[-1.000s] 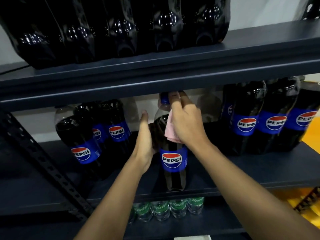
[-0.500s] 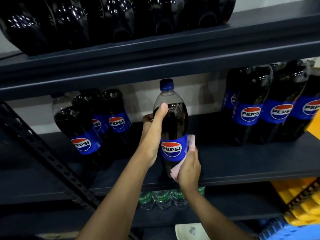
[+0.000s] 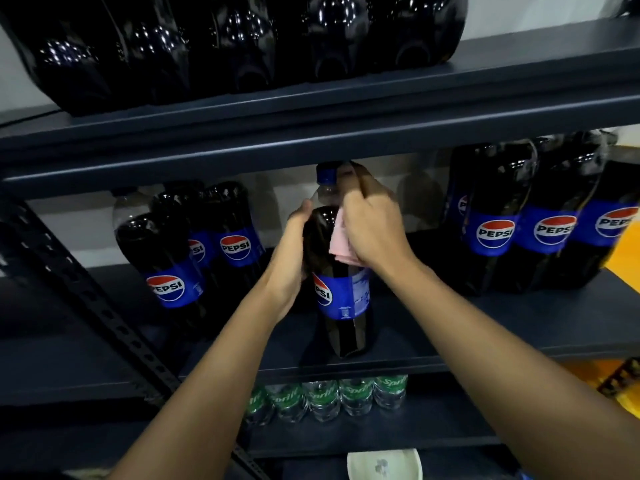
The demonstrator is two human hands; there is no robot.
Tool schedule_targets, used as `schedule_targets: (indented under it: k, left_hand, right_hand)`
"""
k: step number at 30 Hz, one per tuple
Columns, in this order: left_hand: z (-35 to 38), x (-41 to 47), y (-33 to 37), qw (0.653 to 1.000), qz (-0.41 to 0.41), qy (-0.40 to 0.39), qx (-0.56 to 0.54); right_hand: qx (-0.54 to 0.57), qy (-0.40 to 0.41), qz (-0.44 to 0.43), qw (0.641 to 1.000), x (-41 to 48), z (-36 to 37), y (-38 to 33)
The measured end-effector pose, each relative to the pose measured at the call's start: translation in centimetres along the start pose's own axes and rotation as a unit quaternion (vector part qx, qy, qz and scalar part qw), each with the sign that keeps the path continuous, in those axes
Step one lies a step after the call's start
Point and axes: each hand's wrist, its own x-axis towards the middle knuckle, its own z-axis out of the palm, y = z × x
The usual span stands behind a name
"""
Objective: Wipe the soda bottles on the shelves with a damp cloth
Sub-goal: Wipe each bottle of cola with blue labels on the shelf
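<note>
A tall Pepsi bottle (image 3: 341,306) with a blue cap stands at the front of the middle shelf (image 3: 485,327), its label turned partly to the right. My left hand (image 3: 294,251) grips its upper left side. My right hand (image 3: 372,220) holds a pink cloth (image 3: 341,242) against the bottle's shoulder and neck, hiding most of the neck. More Pepsi bottles stand to the left (image 3: 166,268) and in a shrink-wrapped pack to the right (image 3: 519,220).
Dark bottles (image 3: 242,46) fill the top shelf just above my hands. Sprite bottles (image 3: 322,398) stand on the lower shelf. A slotted metal brace (image 3: 86,299) crosses diagonally at the left. A white object (image 3: 382,464) lies at the bottom edge.
My right hand with the cloth has risen from the bottle's lower right side to its shoulder and neck. The bottle has turned, so its label now faces more to the right.
</note>
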Motion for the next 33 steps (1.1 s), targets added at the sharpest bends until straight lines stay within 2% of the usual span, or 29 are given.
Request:
schedule_targets:
  k: [4,7,9,12,15,18,20,24,30,33]
  left_hand:
    - [0.9,-0.5,-0.2,1.000,0.025,-0.005,-0.003]
    - [1.1,-0.4,-0.8,0.999,0.034,0.011,0.008]
    - [1.0,-0.2,-0.9,0.999,0.027,0.023,-0.005]
    - [1.0,0.1,-1.3,0.999,0.028,0.029,-0.021]
    - [1.0,0.4,-1.4,0.999,0.033,0.031,-0.024]
    - [0.7,0.4,-1.3,0.999,0.030,0.025,-0.020]
    - [0.6,0.3,-1.2,0.999,0.023,0.017,-0.022]
    - [0.4,0.4,-0.7,0.999,0.018,0.011,-0.031]
    - [0.0,0.2,0.2,0.999,-0.001,0.028,0.029]
    - [0.5,-0.5,0.7,0.999,-0.003,0.032,0.007]
  right_hand:
    - [0.026,0.078,-0.141,0.987,-2.6,2.1,3.7]
    - [0.028,0.135,-0.138,0.981,-5.3,3.7,6.9]
    - [0.053,0.146,-0.081,0.984,-7.1,4.5,8.7]
    - [0.087,0.127,0.057,0.986,-9.6,5.1,11.1]
    - [0.149,0.105,0.199,0.963,-10.7,5.1,13.3]
    - [0.175,0.086,0.243,0.950,-10.0,4.9,14.1]
    - [0.170,0.083,0.221,0.957,-9.2,4.4,12.3]
    - [0.175,0.094,0.107,0.974,-5.8,2.6,6.7]
    - [0.035,-0.025,0.033,0.999,-0.1,0.2,0.2]
    - [0.038,-0.009,0.007,0.999,-0.1,0.6,0.6]
